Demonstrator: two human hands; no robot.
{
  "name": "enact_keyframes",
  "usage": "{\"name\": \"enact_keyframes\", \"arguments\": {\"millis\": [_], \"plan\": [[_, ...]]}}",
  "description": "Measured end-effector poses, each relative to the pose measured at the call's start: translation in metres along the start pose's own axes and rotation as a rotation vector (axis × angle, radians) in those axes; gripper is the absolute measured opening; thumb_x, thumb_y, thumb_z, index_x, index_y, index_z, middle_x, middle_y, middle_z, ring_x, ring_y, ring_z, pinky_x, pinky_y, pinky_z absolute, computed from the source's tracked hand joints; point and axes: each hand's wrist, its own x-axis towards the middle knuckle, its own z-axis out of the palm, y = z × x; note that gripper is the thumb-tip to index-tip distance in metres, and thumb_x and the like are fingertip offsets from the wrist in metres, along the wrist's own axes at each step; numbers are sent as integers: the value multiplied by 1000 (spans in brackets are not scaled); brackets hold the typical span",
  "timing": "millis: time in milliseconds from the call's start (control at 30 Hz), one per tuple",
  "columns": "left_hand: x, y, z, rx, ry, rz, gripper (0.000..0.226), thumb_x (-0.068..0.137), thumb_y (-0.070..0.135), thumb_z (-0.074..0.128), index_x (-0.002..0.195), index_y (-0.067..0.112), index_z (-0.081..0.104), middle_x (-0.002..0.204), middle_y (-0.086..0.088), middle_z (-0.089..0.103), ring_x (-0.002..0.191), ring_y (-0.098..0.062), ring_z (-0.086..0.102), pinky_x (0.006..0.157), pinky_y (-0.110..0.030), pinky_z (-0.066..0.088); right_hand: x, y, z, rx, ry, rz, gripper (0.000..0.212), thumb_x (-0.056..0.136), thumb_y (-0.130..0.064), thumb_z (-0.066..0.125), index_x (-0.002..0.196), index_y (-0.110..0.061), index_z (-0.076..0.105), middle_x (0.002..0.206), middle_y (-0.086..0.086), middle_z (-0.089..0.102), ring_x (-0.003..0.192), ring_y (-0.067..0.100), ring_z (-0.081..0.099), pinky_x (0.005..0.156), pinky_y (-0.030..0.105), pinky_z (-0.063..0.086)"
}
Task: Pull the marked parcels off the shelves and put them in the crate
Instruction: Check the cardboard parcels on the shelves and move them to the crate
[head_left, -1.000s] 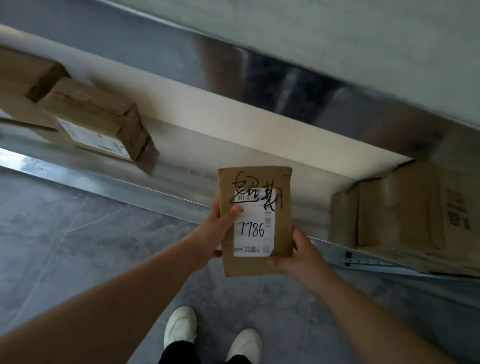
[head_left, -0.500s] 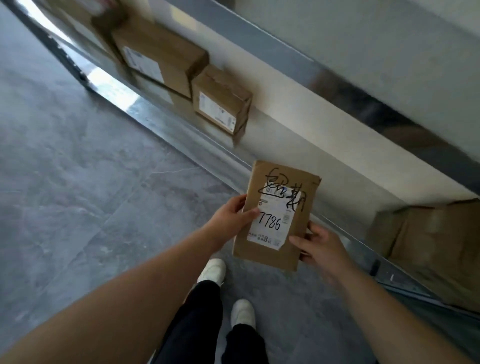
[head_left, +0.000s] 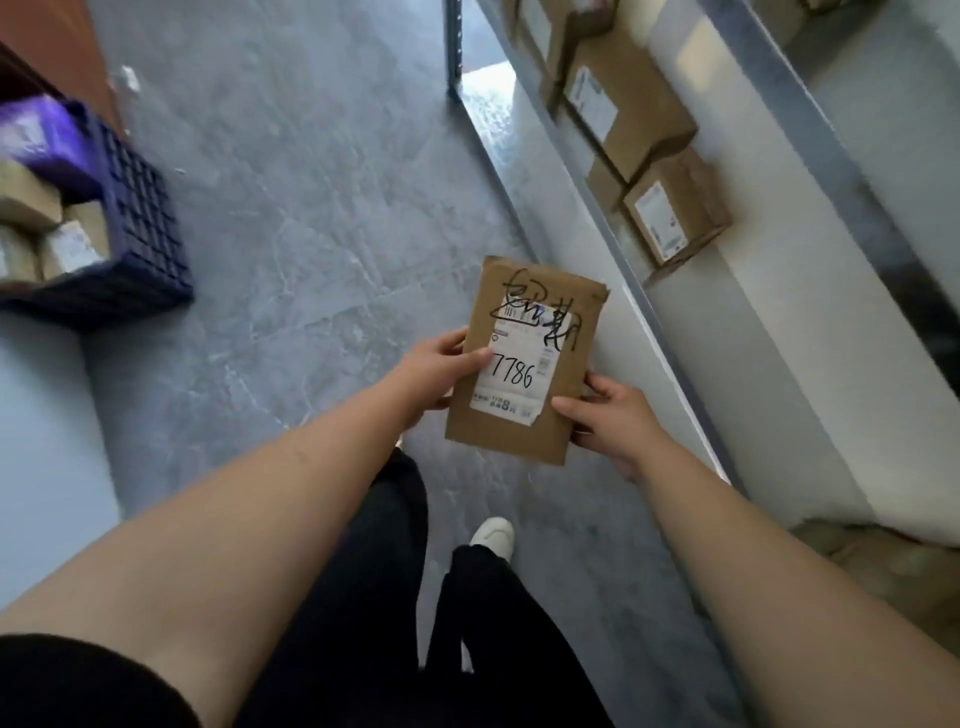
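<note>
We hold the marked parcel (head_left: 524, 361), a flat brown envelope with scrawled writing and "7786" on its label, in front of us above the floor, our left hand (head_left: 434, 371) pinching its left edge with the thumb across the label and our right hand (head_left: 608, 415) gripping the lower right corner. The crate (head_left: 132, 223) sits on the floor well apart to our left with other parcels already inside, while the shelf (head_left: 597, 171) and its boxes (head_left: 675, 213) run along our right. We judge the risks to be the thin envelope slipping from these edge pinches as we walk, or landing on the rim and sliding out if we toss it from a distance.
</note>
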Motion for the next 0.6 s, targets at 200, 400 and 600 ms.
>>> {"name": "enact_keyframes", "arguments": {"millis": [200,400,600], "plan": [[-48,-12,-127,-192,162,45,46,90,33,68,135,31,55,120,7,68,109,-18,65,95,-48,51,10,-45,128,-185,-136,-1,50,87,5,66,133,-11,56,93,2,72,74,13,71,66,27,61],[-78,-41,-276,-426,415,86,36,89,24,70,119,16,52,121,-3,63,106,-19,63,86,-42,55,39,-84,296,-402,-255,-38,59,86,0,71,140,-15,53,98,4,75,85,17,73,67,27,60],[-98,-68,-438,-483,495,134,49,89,11,68,135,13,51,127,-6,62,112,-21,63,94,-43,54,66,-103,474,-455,-340,-43,58,86,-1,71,139,-17,54,98,5,76,83,18,75,65,29,59]]}}
